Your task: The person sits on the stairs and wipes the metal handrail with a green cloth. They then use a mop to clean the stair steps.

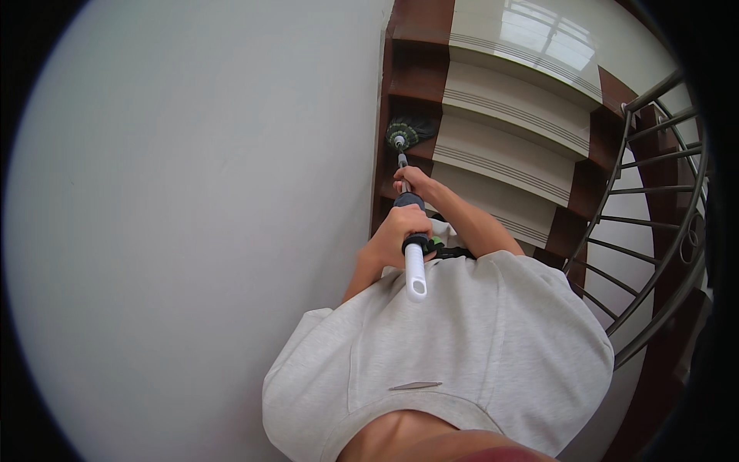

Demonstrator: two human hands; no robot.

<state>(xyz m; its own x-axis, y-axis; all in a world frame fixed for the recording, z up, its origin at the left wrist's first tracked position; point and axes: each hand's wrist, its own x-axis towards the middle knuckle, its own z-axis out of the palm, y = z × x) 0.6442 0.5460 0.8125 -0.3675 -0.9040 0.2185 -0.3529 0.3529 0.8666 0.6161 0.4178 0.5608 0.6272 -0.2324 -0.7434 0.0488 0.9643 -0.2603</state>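
A mop runs away from my chest, its white handle end [415, 271] with a hanging hole pointing towards me. My left hand [404, 224] is closed around the upper part of the handle, just past a dark collar. Farther down, my right hand [414, 180] grips the metal pole below a dark grey sleeve [409, 200]. The mop head [409, 131], of grey strands with a green patterned band, rests on the dark red-brown end of a stair step, close to the wall. Part of the pole is hidden by my fingers.
Cream stair treads [508, 124] with grooved edge lines and red-brown borders span the flight. A plain pale wall [202, 202] rises close on the left. To the right curves a metal railing [629, 219] with bars. Window light reflects off a glossy surface [545, 34] at the top.
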